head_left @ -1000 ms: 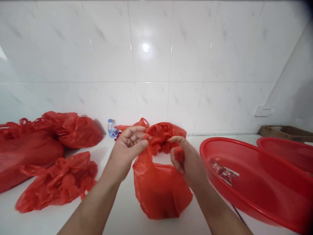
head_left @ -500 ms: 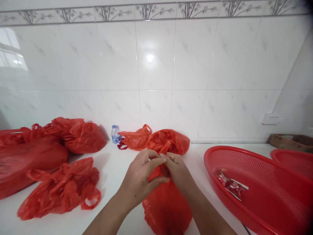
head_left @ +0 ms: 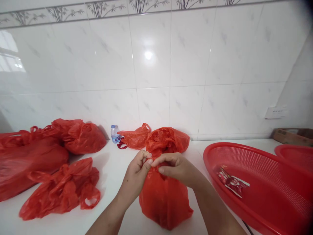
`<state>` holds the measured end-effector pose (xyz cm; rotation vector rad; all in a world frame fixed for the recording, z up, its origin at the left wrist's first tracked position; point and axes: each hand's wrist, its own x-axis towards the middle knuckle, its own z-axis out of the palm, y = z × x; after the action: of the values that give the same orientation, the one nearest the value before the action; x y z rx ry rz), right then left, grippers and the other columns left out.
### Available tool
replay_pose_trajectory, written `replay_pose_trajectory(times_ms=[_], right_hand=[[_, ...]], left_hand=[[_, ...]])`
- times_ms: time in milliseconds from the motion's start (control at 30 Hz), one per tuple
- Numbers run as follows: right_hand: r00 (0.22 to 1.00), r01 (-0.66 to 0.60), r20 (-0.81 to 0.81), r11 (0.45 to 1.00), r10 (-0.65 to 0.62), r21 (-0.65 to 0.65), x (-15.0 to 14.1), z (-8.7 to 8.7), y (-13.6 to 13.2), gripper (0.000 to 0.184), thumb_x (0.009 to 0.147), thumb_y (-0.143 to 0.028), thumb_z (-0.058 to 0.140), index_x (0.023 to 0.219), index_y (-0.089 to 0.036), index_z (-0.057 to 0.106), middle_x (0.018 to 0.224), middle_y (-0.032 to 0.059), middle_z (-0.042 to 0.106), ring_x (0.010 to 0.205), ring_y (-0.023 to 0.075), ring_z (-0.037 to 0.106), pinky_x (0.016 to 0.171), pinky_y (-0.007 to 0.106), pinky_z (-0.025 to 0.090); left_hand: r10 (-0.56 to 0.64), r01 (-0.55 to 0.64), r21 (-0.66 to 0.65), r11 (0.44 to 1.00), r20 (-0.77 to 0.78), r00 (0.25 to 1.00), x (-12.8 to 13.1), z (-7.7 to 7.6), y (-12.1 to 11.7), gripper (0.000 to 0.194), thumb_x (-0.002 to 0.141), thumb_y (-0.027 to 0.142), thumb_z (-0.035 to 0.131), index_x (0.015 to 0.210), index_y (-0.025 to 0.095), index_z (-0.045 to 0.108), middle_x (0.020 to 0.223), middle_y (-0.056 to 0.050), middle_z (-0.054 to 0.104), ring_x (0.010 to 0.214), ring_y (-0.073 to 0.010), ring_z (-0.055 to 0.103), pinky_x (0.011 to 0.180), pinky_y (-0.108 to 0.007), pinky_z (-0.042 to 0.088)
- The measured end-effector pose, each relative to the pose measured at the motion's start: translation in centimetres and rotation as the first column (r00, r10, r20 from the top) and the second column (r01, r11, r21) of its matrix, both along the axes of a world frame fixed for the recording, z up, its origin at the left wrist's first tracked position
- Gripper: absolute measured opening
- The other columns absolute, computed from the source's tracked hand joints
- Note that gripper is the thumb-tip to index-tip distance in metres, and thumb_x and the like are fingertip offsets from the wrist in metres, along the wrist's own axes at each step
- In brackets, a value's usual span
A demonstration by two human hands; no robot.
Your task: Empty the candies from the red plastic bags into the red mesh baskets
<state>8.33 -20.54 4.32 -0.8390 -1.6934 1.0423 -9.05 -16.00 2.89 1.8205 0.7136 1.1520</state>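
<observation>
A filled red plastic bag (head_left: pixel 166 202) stands on the white counter in front of me, its neck gathered at the top. My left hand (head_left: pixel 137 174) pinches the twisted top of the bag between thumb and fingers. From the right, my right hand (head_left: pixel 174 166) grips the same gathered plastic, its fingertips meeting those of the left. The exact form of the plastic between the fingers is partly hidden. Just behind the hands lies another red plastic bag (head_left: pixel 168 138), crumpled at its opening.
Full red bags (head_left: pixel 31 160) lie at the left, with a crumpled red bag (head_left: pixel 63 192) before them. A small water bottle (head_left: pixel 114 134) stands near the tiled wall. At right, a red plastic basket (head_left: pixel 244 150) holds a printed wrapper (head_left: pixel 233 184); behind is a cardboard box (head_left: pixel 293 136).
Both hands have shifted slightly left, and the right hand has turned so its fingers point left across the bag's neck. The bag's body shows more fully. The view has tilted slightly.
</observation>
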Motion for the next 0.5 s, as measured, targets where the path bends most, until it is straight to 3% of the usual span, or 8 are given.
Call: replay_pose_trajectory(times_ms=[67, 167, 233, 300, 400, 500], right_hand=[[0.986, 0.151, 0.065, 0.988, -0.152, 0.026, 0.0, -0.2, 0.1, 0.029, 0.076, -0.020, 0.060, 0.104, -0.025, 0.063, 0.070, -0.0038, 0.053, 0.063, 0.0112, 0.049, 0.058, 0.024, 0.040], [0.879, 0.413, 0.189, 0.897, -0.439, 0.158, -0.1, -0.6, 0.6, 0.031, 0.072, -0.013, 0.056, 0.099, -0.026, 0.062, 0.068, -0.0049, 0.053, 0.061, 0.0111, 0.046, 0.056, 0.024, 0.036], [0.818, 0.485, 0.236, 0.850, -0.524, 0.207, -0.2, -0.9, 1.0, 0.027, 0.073, -0.011, 0.050, 0.092, -0.025, 0.064, 0.066, -0.0043, 0.056, 0.060, 0.0111, 0.048, 0.057, 0.025, 0.036], [0.833, 0.471, 0.223, 0.861, -0.506, 0.190, -0.2, -0.9, 1.1, 0.030, 0.075, -0.011, 0.045, 0.092, -0.025, 0.066, 0.070, -0.0027, 0.062, 0.062, 0.0117, 0.052, 0.060, 0.026, 0.039], [0.913, 0.367, 0.143, 0.923, -0.381, 0.119, -0.1, -0.6, 0.8, 0.034, 0.076, -0.011, 0.045, 0.100, -0.024, 0.065, 0.090, 0.0004, 0.067, 0.076, 0.0137, 0.058, 0.068, 0.027, 0.044], [0.957, 0.276, 0.073, 0.960, -0.279, 0.049, 0.1, -0.2, 0.6, 0.030, 0.079, -0.019, 0.049, 0.105, -0.023, 0.064, 0.096, 0.0014, 0.067, 0.083, 0.0147, 0.059, 0.073, 0.029, 0.045]], left_hand=[[0.035, -0.035, -0.012, 0.999, -0.012, 0.999, 0.3, 0.0, -0.2, 0.020, 0.088, 0.037, 0.050, 0.077, 0.020, 0.046, 0.066, 0.005, 0.041, 0.059, -0.0105, 0.037, 0.057, -0.022, 0.033], [0.039, -0.040, -0.025, 0.999, -0.042, 0.998, 0.7, 0.2, -0.8, 0.019, 0.087, 0.035, 0.051, 0.076, 0.020, 0.047, 0.065, 0.006, 0.042, 0.058, -0.0100, 0.036, 0.056, -0.021, 0.032], [0.044, -0.046, -0.025, 0.999, -0.064, 0.997, 0.9, 0.3, -1.2, 0.017, 0.085, 0.033, 0.053, 0.076, 0.020, 0.049, 0.066, 0.005, 0.046, 0.058, -0.0100, 0.038, 0.055, -0.021, 0.032], [0.071, -0.073, -0.016, 0.997, -0.073, 0.995, 1.0, 0.2, -1.3, 0.014, 0.084, 0.032, 0.055, 0.077, 0.020, 0.051, 0.067, 0.005, 0.050, 0.058, -0.0103, 0.041, 0.055, -0.021, 0.033], [0.131, -0.130, 0.027, 0.991, -0.087, 0.988, 0.9, -0.1, -1.1, 0.011, 0.083, 0.031, 0.055, 0.079, 0.021, 0.052, 0.068, 0.004, 0.052, 0.058, -0.0111, 0.043, 0.055, -0.022, 0.036], [0.199, -0.171, 0.207, 0.963, -0.126, 0.972, 0.3, -0.4, -1.1, 0.008, 0.083, 0.026, 0.055, 0.077, 0.022, 0.053, 0.081, 0.001, 0.057, 0.074, -0.0149, 0.053, 0.068, -0.027, 0.042]])
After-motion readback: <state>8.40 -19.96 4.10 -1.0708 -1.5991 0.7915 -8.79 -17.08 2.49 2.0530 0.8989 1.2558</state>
